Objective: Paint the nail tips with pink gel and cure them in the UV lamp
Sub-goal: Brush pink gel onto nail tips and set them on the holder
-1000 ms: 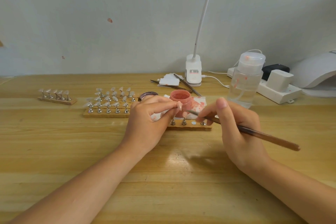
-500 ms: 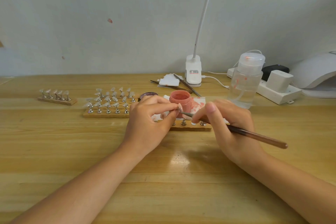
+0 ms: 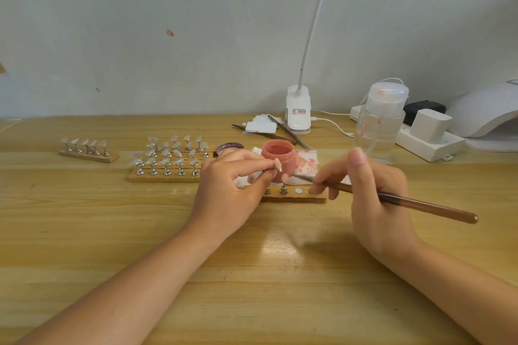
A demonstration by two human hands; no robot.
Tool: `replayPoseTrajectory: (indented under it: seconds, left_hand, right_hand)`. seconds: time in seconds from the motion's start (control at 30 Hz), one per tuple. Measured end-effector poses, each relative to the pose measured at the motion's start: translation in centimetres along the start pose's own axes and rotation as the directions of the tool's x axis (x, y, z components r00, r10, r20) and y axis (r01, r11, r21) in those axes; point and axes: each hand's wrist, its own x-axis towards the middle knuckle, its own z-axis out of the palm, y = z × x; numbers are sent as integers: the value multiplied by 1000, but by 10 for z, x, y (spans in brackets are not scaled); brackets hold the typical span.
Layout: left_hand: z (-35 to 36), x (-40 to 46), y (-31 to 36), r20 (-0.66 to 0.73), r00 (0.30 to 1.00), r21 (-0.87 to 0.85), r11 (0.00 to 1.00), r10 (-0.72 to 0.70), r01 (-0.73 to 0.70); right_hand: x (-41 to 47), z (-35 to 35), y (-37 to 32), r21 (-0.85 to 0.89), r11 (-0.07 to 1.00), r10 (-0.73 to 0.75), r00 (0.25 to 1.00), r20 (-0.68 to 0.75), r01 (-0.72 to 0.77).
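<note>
My left hand (image 3: pixel 232 185) pinches a small metal stand with a pink-coated nail tip (image 3: pixel 278 167) between thumb and forefinger, just in front of the open jar of pink gel (image 3: pixel 279 159). My right hand (image 3: pixel 372 193) grips a brown brush (image 3: pixel 406 203), its bristles pointing left a little short of the nail tip. Below them lies a wooden holder strip (image 3: pixel 297 195) with a few stands on it. The white UV lamp (image 3: pixel 487 112) sits at the far right edge.
Two wooden strips of clear nail tips on stands (image 3: pixel 168 159) (image 3: pixel 87 148) lie left. A jar lid (image 3: pixel 229 147), stained tissue (image 3: pixel 307 162), tweezers and pads (image 3: pixel 263 127), a clip lamp (image 3: pixel 298 112), pump bottle (image 3: pixel 379 126) and power strip (image 3: pixel 426 137) crowd the back.
My right hand drew the brush back to the right, away from the nail tip it was touching half a second ago. My left hand stayed in place with the tip.
</note>
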Motion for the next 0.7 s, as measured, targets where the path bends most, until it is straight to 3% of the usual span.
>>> replayPoseTrajectory:
  seconds: [0.07,0.2,0.37,0.53,0.7]
  left_hand:
    - [0,0,0,-4,1000,0,1000,22,-22]
    - [0,1,2,-10,998,-4,998,69,-69]
    - [1,1,2,16,998,-25,998,65,-64]
    - [0,0,3,58,997,-20,999,45,-44]
    - [0,-1,4,102,994,36,998,38,-42]
  right_hand:
    - [1,1,-2,71,997,2,999,-39,1]
    - [4,2,-3,25,999,47,998,-51,-46]
    - [5,6,-6,-245,969,-3,994,106,30]
    - [4,9,-2,-275,959,-26,983,181,76]
    - [5,9,-1,-273,957,-54,985,166,98]
